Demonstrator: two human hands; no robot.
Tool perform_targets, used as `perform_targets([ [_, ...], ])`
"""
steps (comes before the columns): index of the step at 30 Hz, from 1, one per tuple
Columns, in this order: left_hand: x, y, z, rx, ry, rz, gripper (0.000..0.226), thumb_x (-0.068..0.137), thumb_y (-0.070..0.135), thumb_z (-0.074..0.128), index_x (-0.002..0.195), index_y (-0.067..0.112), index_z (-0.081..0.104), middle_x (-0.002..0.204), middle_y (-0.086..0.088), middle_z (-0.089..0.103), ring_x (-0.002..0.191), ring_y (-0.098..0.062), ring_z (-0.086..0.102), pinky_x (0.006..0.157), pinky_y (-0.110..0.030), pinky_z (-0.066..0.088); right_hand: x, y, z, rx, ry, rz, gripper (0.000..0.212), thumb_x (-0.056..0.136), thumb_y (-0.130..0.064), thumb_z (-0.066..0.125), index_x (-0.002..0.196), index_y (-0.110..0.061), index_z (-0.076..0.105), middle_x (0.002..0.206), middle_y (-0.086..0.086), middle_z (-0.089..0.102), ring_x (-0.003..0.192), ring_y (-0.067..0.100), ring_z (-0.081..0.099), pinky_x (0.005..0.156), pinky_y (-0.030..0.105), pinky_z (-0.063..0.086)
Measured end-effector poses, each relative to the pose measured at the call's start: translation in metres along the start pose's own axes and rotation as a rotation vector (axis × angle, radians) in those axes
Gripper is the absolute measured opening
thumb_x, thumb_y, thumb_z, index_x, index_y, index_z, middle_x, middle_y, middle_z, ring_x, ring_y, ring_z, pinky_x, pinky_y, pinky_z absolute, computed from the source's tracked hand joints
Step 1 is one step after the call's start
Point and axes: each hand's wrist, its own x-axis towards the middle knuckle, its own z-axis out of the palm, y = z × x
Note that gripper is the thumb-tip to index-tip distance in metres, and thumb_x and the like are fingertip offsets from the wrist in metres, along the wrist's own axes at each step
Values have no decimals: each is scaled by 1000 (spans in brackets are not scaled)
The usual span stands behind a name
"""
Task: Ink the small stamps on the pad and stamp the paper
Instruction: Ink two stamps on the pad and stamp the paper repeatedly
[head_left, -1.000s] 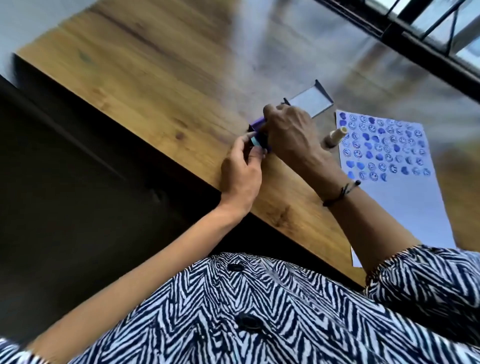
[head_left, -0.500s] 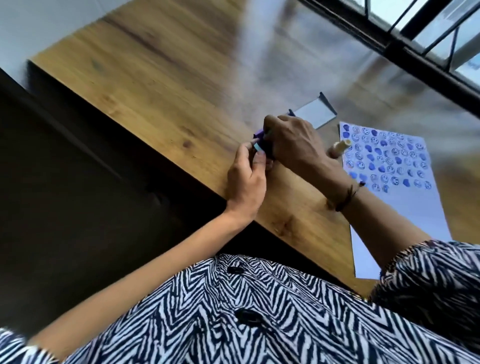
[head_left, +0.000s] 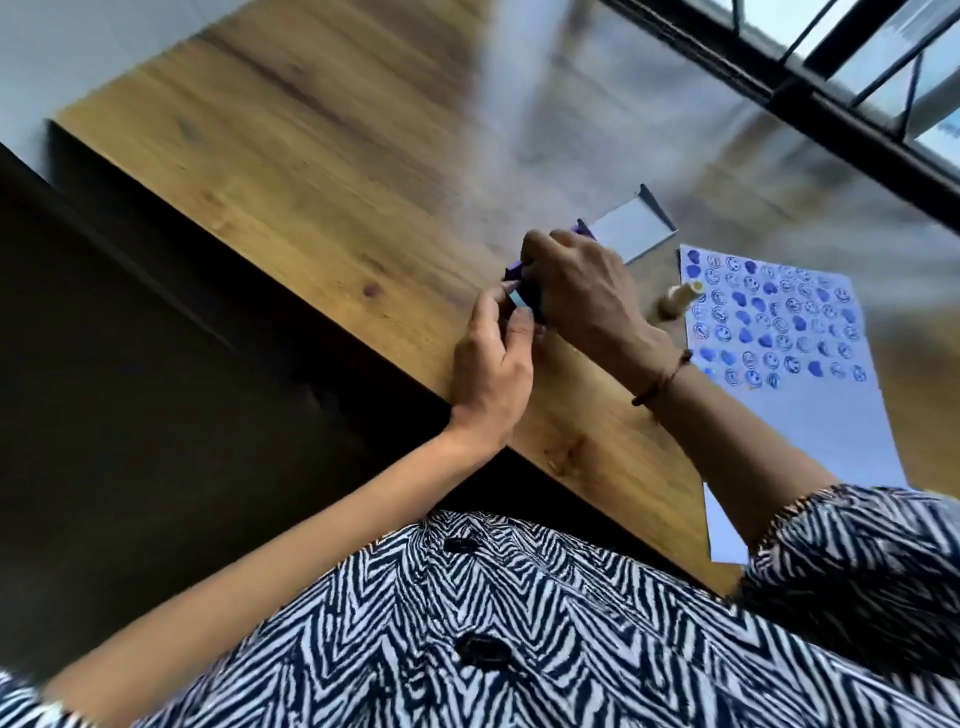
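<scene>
The ink pad (head_left: 521, 300), purple with a pale blue edge, lies near the table's front edge, mostly hidden under my hands. Its open lid (head_left: 631, 231) tilts up behind it. My left hand (head_left: 493, 358) pinches the pad's near edge with thumb and fingers. My right hand (head_left: 582, 288) is curled over the pad; what its fingers hold is hidden. A small wooden stamp (head_left: 675, 306) lies on its side between the pad and the white paper (head_left: 810, 415). The paper's upper part is covered in rows of blue smiley and heart prints.
The wooden table (head_left: 322, 156) stretches away to the left and back. Its front edge (head_left: 363, 338) drops to a dark floor. A black window frame (head_left: 810, 88) runs along the far right. My zebra-patterned shirt fills the bottom of the view.
The view shifted a little. Both hands stay at the ink pad, with my right hand's fingers curled slightly further over it. The stamp and paper have not moved.
</scene>
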Motion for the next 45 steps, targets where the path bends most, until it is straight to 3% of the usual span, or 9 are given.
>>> perform_targets([
  [2,-1,-1,0,0,4,10,25,92,16,43,115,8,51,102,-20,67,88,-32,66,84,-49,51,0,1,-1,36,7,0,10,86,-12,52,94,-7,56,89,17,64,71,33,57,55,35,41],
  [6,-1,-2,1,32,2,41,24,93,13,44,115,7,50,101,-22,67,90,-33,65,85,-46,51,-4,3,2,32,41,24,10,85,-13,53,93,-9,56,88,16,64,71,33,57,55,31,30],
  [9,-3,-1,1,32,-5,66,28,91,17,43,116,7,50,101,-19,68,86,-31,66,80,-40,53,-5,7,0,123,70,59,9,81,-8,54,88,-7,60,85,18,66,70,35,58,54,32,34],
  [13,-3,-1,4,71,-1,89,37,86,28,40,116,8,50,104,-17,67,90,-32,65,83,-47,51,-7,9,-1,115,53,86,7,83,-8,55,89,-6,58,87,19,64,72,34,56,56,30,32],
  [20,-4,1,5,80,33,86,36,86,26,41,115,9,51,94,-11,68,83,-28,66,81,-47,52,-2,14,-3,69,21,100,13,84,-6,49,95,-6,56,93,20,63,76,35,55,58,34,30],
  [26,-4,-1,5,70,26,81,34,87,25,40,114,9,51,89,-16,68,82,-31,66,81,-49,52,0,24,-12,-31,25,135,13,84,-10,48,92,-12,57,94,16,65,80,36,58,54,28,27],
  [29,-5,-2,6,78,18,85,34,87,26,40,115,9,51,93,-18,68,82,-30,65,82,-49,52,-1,27,-13,-29,32,150,14,80,-7,48,90,-11,57,95,17,65,83,39,60,56,33,33],
  [38,-5,-3,7,103,16,116,36,86,28,40,115,9,51,97,-21,67,87,-35,64,83,-50,51,-17,24,-7,-29,62,147,9,78,-10,50,83,-16,53,86,14,66,72,36,59,46,24,10],
  [45,-4,-2,5,122,4,110,37,87,31,40,115,10,51,107,-18,66,92,-34,64,83,-51,52,-28,8,-4,44,37,135,10,80,-14,51,89,-16,53,89,14,64,75,35,59,53,32,28],
])
